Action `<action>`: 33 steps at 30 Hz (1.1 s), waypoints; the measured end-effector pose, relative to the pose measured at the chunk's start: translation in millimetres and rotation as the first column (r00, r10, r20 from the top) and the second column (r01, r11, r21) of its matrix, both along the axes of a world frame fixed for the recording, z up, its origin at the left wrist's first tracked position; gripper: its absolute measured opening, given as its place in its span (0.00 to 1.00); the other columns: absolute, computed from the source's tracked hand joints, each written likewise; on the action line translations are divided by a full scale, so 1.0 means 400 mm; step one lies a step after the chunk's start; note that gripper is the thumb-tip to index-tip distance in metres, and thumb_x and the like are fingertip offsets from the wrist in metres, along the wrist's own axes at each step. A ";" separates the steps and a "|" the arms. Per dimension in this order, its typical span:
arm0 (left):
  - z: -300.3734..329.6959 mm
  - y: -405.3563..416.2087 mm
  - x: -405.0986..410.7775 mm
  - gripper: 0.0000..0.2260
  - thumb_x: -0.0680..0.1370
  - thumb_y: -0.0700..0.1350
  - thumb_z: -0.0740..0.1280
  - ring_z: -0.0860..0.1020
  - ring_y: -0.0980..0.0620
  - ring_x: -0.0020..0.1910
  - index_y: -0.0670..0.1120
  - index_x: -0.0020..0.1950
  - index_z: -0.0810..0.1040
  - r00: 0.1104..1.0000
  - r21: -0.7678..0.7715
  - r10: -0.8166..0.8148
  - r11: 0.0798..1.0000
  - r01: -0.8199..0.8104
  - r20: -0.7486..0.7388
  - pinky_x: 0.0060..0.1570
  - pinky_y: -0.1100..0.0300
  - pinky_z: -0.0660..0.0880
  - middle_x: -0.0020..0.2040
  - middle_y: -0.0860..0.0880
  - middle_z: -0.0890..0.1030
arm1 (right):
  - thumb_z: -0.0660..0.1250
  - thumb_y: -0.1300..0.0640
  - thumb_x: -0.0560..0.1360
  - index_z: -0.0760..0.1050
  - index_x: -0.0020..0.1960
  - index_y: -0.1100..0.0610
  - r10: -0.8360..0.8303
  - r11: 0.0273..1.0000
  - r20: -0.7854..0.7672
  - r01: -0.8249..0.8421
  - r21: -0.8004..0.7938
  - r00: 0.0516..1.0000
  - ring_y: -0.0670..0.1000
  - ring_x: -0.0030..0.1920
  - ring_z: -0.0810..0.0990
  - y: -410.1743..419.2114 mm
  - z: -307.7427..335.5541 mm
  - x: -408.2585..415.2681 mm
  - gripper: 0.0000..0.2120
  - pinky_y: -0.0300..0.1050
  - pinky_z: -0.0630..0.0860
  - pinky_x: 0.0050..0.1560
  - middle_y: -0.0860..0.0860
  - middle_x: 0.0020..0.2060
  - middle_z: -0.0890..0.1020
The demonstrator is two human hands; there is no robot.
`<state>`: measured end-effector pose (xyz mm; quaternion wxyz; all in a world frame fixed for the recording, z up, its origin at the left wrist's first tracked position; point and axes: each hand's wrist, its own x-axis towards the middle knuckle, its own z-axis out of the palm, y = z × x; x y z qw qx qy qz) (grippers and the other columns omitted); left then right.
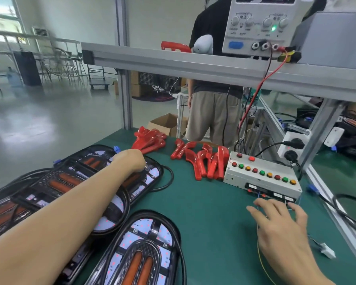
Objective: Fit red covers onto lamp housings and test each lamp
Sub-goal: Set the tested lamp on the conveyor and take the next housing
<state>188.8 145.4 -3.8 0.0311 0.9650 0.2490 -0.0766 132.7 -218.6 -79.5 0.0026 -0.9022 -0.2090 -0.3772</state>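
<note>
Grey power supply (259,25) knobs are labelled 电流 and 电压.

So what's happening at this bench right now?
A person is working at a green bench on lamp housings. The left hand reaches out to the far housing; whether it grips anything cannot be told. The right hand rests with spread fingers by thin wires in front of the push-button test box. Two piles of red covers lie unfitted, and the nearest housing is still uncovered.
</note>
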 end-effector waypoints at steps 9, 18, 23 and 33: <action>-0.008 0.060 0.031 0.14 0.75 0.36 0.60 0.77 0.41 0.55 0.40 0.58 0.78 0.971 -0.139 0.012 0.990 0.021 0.237 0.56 0.50 0.74 0.58 0.41 0.79 | 0.74 0.69 0.57 0.84 0.49 0.56 0.081 0.995 -0.118 -0.074 0.063 0.990 0.59 0.48 0.83 0.048 0.055 -0.044 0.22 0.54 0.61 0.58 0.53 0.48 0.83; 0.171 0.054 -0.074 0.11 0.67 0.47 0.77 0.77 0.65 0.41 0.57 0.47 0.82 0.798 -0.301 -0.504 0.857 0.417 -0.329 0.46 0.63 0.71 0.39 0.63 0.82 | 0.69 0.57 0.65 0.82 0.50 0.50 0.345 0.928 -0.149 -0.314 0.199 0.927 0.47 0.48 0.78 0.164 0.105 -0.106 0.14 0.46 0.62 0.55 0.46 0.46 0.80; 0.135 0.032 -0.157 0.19 0.69 0.44 0.76 0.76 0.65 0.45 0.55 0.58 0.81 0.672 -0.279 -0.573 0.818 0.503 -0.470 0.46 0.70 0.69 0.47 0.61 0.80 | 0.70 0.58 0.61 0.83 0.46 0.50 0.337 0.934 -0.152 -0.310 0.178 0.929 0.50 0.43 0.83 0.170 0.087 -0.112 0.14 0.47 0.63 0.55 0.46 0.43 0.81; 0.100 0.021 -0.150 0.11 0.69 0.39 0.74 0.75 0.68 0.31 0.46 0.50 0.85 0.725 -0.295 -0.610 0.792 0.535 -0.321 0.33 0.73 0.70 0.31 0.58 0.80 | 0.58 0.54 0.67 0.84 0.43 0.51 0.374 0.920 -0.088 -0.357 0.162 0.923 0.45 0.47 0.72 0.163 0.068 -0.101 0.15 0.49 0.63 0.54 0.47 0.42 0.82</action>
